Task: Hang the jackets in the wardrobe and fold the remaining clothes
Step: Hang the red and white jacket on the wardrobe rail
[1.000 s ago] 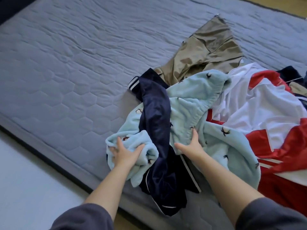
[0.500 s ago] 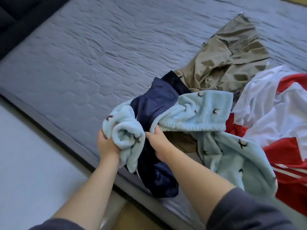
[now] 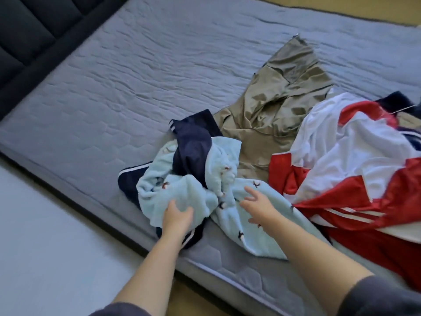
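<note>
Dropped back onto the mattress [image 3: 114, 99], the blue fleece [image 3: 227, 215] lies bunched under my left hand [image 3: 177, 216], which grips its near fold, while my right hand [image 3: 257, 205] hovers spread and empty over the length trailing right, with the navy jacket [image 3: 193, 153] tangled across it.

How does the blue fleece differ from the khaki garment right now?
The fleece is fluffy with small dark motifs; the khaki garment is smooth, plain and slightly shiny. The fleece is bunched near the mattress edge, tangled with a navy garment; the khaki garment lies farther back, spread flatter. The left hand and right hand are at the fleece; neither is on the khaki garment. Both lie unfolded on the mattress.
</note>
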A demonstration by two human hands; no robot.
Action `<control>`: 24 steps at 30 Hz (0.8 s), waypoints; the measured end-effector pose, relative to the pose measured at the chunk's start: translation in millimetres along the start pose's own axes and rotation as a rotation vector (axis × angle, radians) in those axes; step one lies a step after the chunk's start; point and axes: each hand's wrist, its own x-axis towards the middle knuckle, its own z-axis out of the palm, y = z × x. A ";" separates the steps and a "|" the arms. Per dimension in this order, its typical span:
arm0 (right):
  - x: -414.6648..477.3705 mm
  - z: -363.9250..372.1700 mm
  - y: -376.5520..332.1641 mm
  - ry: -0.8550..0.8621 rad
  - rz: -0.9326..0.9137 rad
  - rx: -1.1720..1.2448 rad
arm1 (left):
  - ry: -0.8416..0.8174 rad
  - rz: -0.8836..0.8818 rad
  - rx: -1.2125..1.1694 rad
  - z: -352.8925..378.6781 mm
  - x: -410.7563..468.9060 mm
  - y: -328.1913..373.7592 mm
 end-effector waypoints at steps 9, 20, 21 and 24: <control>-60.3 -181.4 83.9 0.334 -0.116 -0.158 | -0.157 0.327 0.278 153.3 -92.6 41.5; -91.4 -313.2 157.9 0.476 -0.142 -0.236 | -0.295 0.682 0.500 284.3 -160.5 122.6; -88.1 -315.5 160.3 0.471 -0.169 -0.251 | -0.290 0.689 0.524 289.2 -155.4 125.5; -77.7 -319.2 166.1 0.400 -0.213 -0.247 | -0.368 0.689 0.573 305.3 -136.8 132.0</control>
